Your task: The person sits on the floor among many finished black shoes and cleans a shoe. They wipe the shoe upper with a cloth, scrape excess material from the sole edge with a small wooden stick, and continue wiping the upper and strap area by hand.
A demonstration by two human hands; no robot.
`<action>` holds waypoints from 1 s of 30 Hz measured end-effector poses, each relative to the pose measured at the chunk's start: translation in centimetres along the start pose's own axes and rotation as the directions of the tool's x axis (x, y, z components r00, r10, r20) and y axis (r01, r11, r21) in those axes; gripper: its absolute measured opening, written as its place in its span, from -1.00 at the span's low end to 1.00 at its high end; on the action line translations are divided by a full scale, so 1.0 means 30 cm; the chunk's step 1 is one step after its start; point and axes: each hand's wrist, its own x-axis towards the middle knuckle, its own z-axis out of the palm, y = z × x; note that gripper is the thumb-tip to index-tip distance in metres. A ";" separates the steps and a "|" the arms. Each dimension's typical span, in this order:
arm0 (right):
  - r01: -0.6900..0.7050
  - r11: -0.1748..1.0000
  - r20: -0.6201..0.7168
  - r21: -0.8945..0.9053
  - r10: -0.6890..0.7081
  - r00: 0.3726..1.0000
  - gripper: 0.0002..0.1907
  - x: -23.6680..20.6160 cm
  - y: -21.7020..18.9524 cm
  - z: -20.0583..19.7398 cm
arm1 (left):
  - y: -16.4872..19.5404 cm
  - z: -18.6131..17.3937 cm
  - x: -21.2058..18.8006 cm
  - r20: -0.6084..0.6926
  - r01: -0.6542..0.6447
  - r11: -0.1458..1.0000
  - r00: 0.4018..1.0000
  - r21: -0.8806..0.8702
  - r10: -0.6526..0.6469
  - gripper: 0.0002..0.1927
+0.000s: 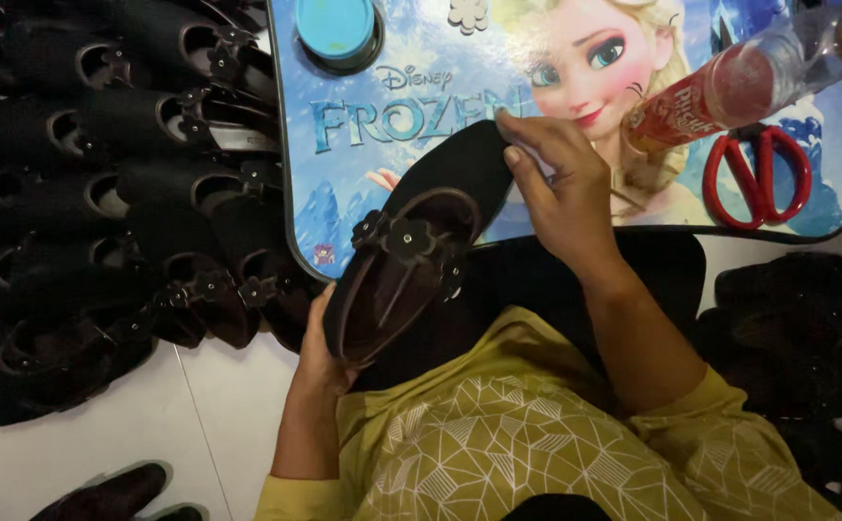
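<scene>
A black shoe upper (411, 260) with small black flower trims lies tilted over the front edge of a small blue cartoon-printed table (633, 207). My left hand (317, 347) cups its heel end from below. My right hand (561, 183) grips its toe end, fingers curled over the top edge against the tabletop. Both sleeves are yellow with a white line pattern.
Several similar black shoe uppers (103, 193) are piled on the white floor to the left, and more dark pieces (797, 318) lie at right. On the table sit red-handled scissors (759, 174), a clear bottle with a red label (730, 92) and a round blue lid (336, 29).
</scene>
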 end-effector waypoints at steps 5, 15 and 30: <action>-0.111 0.994 -0.097 -0.002 0.110 0.989 -0.78 -0.041 0.012 0.014 | -0.014 0.038 -0.069 0.214 0.172 0.980 0.966 -0.096 -0.148 -0.42; 0.044 0.996 -0.159 -0.080 -0.057 0.986 -0.70 -0.176 -0.113 0.092 | -0.124 0.080 -0.160 0.509 0.317 0.921 0.845 -0.226 -0.166 -0.29; 0.267 0.963 -0.032 -0.031 -0.268 0.963 -0.72 -0.192 -0.228 0.118 | -0.146 0.085 -0.103 0.557 0.417 0.849 0.810 -0.324 -0.185 -0.36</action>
